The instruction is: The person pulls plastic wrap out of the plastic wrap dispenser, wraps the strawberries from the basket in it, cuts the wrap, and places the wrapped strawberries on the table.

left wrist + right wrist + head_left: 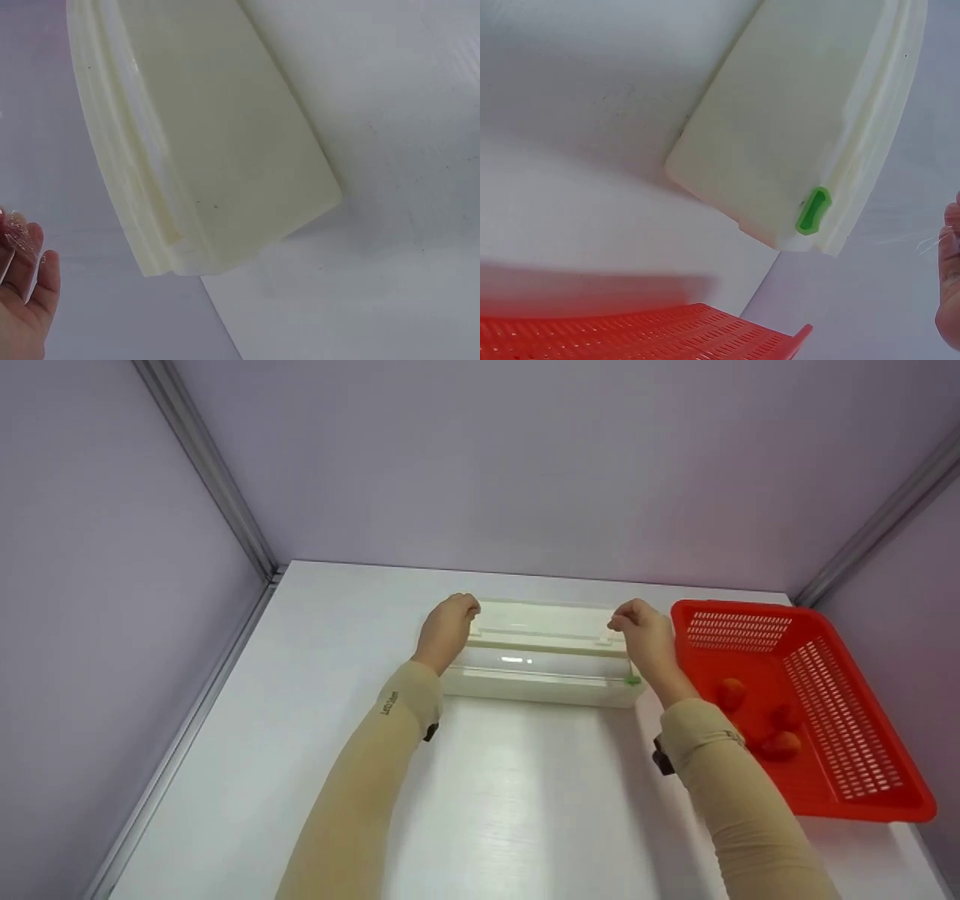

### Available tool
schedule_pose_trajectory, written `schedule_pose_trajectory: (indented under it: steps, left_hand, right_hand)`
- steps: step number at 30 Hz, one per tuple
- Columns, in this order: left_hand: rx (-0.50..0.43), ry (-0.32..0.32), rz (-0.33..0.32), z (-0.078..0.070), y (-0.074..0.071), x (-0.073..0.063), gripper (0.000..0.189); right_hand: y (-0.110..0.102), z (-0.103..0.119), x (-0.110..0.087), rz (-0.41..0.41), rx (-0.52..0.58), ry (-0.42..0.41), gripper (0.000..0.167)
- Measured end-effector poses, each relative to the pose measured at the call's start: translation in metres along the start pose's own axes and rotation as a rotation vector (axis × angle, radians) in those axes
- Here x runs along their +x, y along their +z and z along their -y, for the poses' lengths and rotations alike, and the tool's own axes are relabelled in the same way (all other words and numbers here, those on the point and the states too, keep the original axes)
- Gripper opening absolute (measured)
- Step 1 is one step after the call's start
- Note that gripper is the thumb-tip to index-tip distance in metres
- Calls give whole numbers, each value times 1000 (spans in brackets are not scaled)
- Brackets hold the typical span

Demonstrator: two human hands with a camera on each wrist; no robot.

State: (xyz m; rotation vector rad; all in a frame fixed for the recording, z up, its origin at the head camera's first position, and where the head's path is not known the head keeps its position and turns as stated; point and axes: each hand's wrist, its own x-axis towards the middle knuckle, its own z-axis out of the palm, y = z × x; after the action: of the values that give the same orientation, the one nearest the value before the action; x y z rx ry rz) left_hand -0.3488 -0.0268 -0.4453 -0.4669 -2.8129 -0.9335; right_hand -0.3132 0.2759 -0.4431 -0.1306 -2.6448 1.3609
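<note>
A cream-white cling film dispenser lies lengthwise across the back of the table, with a small green slider at its right end. My left hand is over the dispenser's left end. In the left wrist view, its fingers pinch crumpled clear cling film. Above the right end, my right hand has its thumb and fingertips together, pinching the film. A thin clear wisp shows beside that hand in the right wrist view. The film is too transparent to trace fully between both hands.
To the right stands a red plastic basket with slotted walls, close to my right forearm. Several orange-red round fruits lie inside it. Pale walls enclose the white table at the back and sides.
</note>
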Motion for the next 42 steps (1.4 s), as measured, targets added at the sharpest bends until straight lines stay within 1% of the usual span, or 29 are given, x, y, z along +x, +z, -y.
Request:
schedule_pose_trajectory:
  steps: [3,6,11,15,20,25,31,36,40,42]
  left_hand:
    - [-5,6,-12,-3,-6,2,16]
    - [-23,-1,-5,-6,-12,4,16]
    - [-34,5,-8,-12,-20,9,17]
    - [-18,32,-44,-16,-28,15,18]
    - [-18,33,-70,-21,-39,22,19]
    - [-35,37,-94,-24,-47,25,18]
    - [-46,23,-119,-24,-54,27,19]
    - [-61,28,-125,-28,-61,29,21]
    - [-72,16,-126,-32,-66,30,21]
    - [-82,15,-139,-34,-69,30,20]
  right_hand:
    - [-3,5,1,-16,-8,-14,16]
    - [-6,10,2,-26,-19,-30,15]
    - [-16,22,5,-39,-16,-32,16]
    - [-22,31,10,-45,-3,-20,15]
    - [-26,43,14,-81,-9,-31,12]
    - [-31,52,15,-78,3,-36,13]
    - [-31,60,15,-106,25,-90,13]
    - [-36,68,15,-130,42,-129,12]
    - [-39,74,16,-149,69,-167,9]
    - [-41,78,15,-147,68,-166,9]
